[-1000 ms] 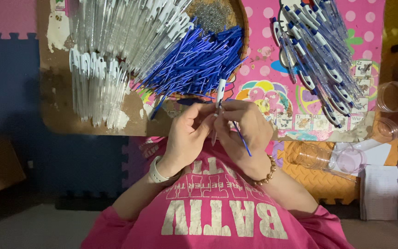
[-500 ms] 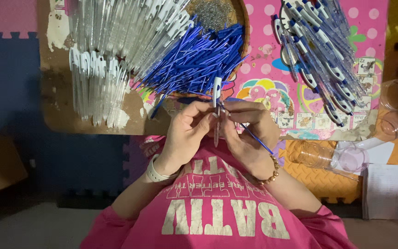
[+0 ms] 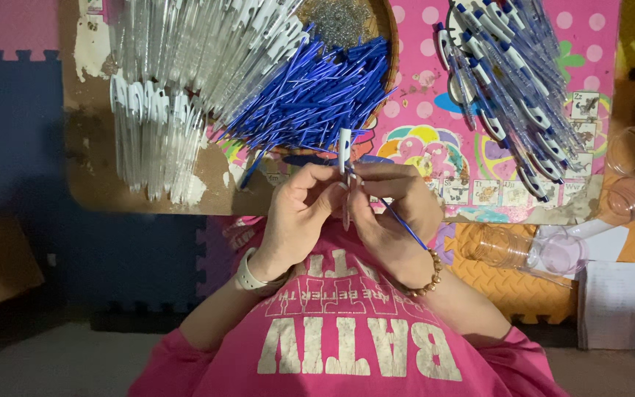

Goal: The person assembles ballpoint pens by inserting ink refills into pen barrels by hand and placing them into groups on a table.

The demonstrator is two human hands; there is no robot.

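Note:
My left hand (image 3: 297, 215) and my right hand (image 3: 395, 213) meet in front of my chest, above my pink shirt. Together they pinch a clear pen barrel with a white clip (image 3: 345, 149) that stands upright between the fingertips. A thin blue refill (image 3: 406, 226) slants down to the right across my right hand, which grips it. Just beyond the hands lies a heap of blue refills (image 3: 317, 95) in a round basket (image 3: 389, 44).
Rows of clear pen barrels (image 3: 163, 95) lie on a worn board (image 3: 97, 184) at the left. Finished blue-and-white pens (image 3: 508, 81) are piled on a pink mat at the right. Clear plastic cups (image 3: 633, 151) and a clear bottle (image 3: 523, 250) sit at the right edge.
The blue refill has swung from pointing down to slanting out to the lower right across my right hand. The barrel has stayed upright between my fingertips.

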